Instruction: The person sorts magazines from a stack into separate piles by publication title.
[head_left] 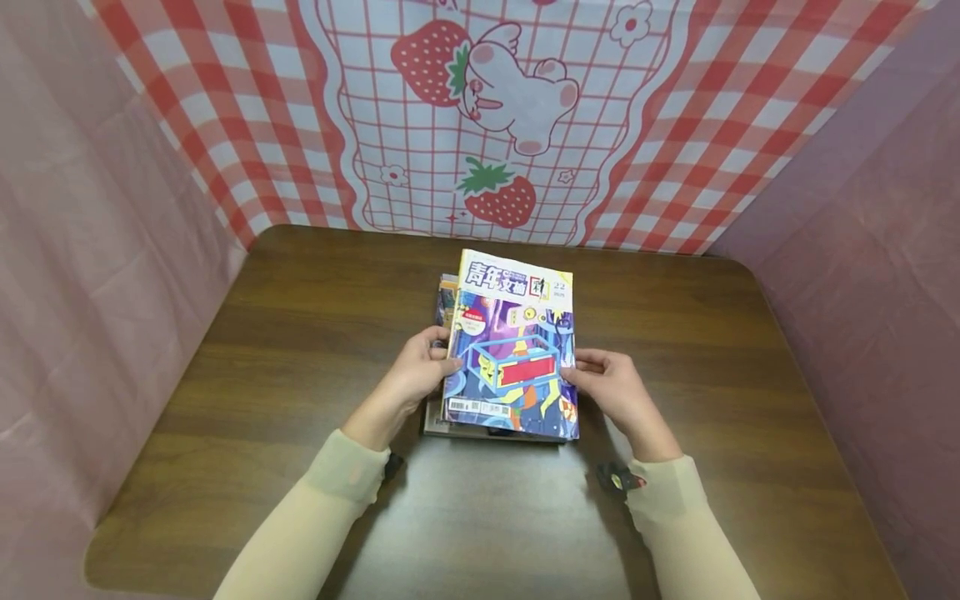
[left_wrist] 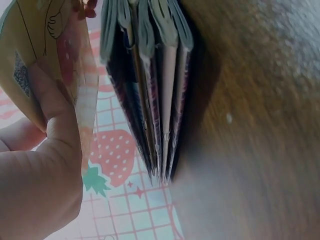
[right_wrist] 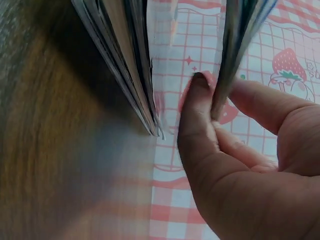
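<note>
A magazine (head_left: 517, 321) with a purple and blue illustrated cover is held flat by both hands above a stack of magazines (head_left: 447, 310). My left hand (head_left: 411, 371) pinches its left edge, thumb on the cover. On the opposite edge my right hand (head_left: 615, 387) grips it between thumb and fingers. In the left wrist view, the held magazine's beige underside (left_wrist: 17, 55) shows a line drawing and a code square. A gap separates it from the stack, whose several spines and page edges (left_wrist: 150, 65) show there. The right wrist view shows the stack (right_wrist: 122, 55) apart from the held magazine (right_wrist: 232, 50).
The stack lies on a brown wooden table (head_left: 300, 333) with rounded corners. Behind it hangs a red-and-white checked cloth (head_left: 660, 167) with strawberry prints. Pink curtains (head_left: 82, 275) stand at both sides. Dark straps with small devices (head_left: 618, 479) sit at the wrists.
</note>
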